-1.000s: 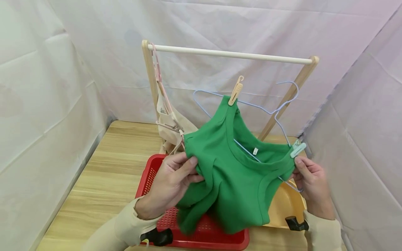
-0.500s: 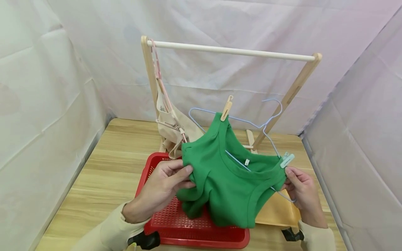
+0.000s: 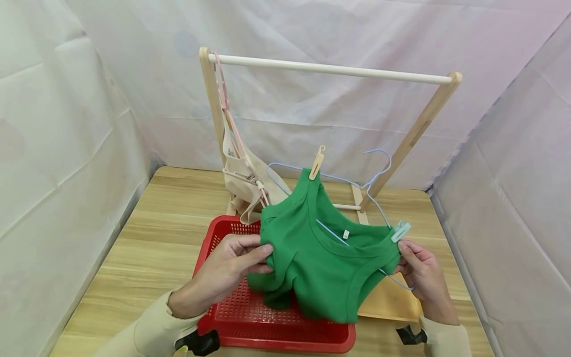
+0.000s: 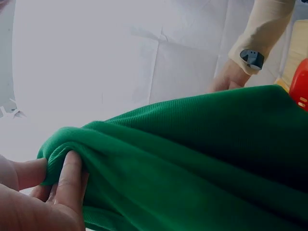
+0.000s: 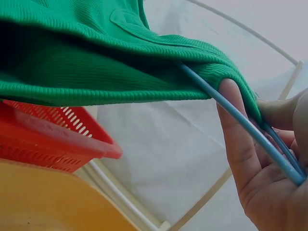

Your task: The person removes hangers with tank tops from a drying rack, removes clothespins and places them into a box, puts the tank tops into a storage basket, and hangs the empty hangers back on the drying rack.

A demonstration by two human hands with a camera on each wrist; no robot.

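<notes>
Green tank top (image 3: pixel 318 263) and blue wire hanger (image 3: pixel 368 185) are hanging lower than a second ago, over the red basket (image 3: pixel 285 344). Left grip (image 3: pixel 227 267) is pinching the top's left edge; right grip (image 3: pixel 426 278) is pinching fabric beside the mint clothespin (image 3: pixel 401 232).

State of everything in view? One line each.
Left hand: pinching green top
Right hand: pinching green top beside mint clothespin
Green top: held up, creased
Blue hanger: partly inside green top, hook free
Mint clothespin: clipped on green top
Peach clothespin: clipped on green top
Rack: standing
Pink hanger: hooked on rack
Beige garment: hanging from pink hanger
Red basket: upright, partly hidden
Yellow tray: partly hidden
</notes>
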